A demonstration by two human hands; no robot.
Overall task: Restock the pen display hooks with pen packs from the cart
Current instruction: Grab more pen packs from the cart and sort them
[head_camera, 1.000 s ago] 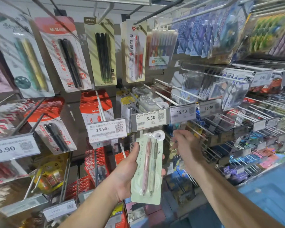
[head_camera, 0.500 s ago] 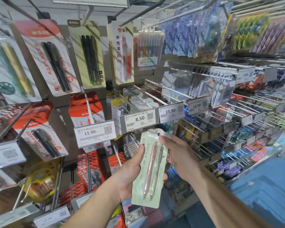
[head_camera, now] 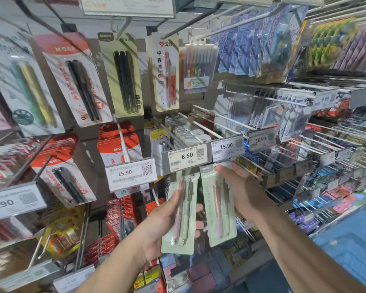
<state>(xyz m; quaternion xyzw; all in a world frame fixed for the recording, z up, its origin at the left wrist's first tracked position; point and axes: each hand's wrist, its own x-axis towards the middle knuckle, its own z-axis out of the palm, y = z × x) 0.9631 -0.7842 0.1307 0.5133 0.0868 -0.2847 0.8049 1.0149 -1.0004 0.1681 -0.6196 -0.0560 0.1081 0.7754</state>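
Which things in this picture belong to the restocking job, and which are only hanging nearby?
Belong to the job:
- left hand, gripping one green pen pack
- right hand, holding the second green pen pack
- 8.50 price tag, just above both packs

Only nearby:
- 15.90 price tag
- black pen pack
- coloured pen set
- red pen pack
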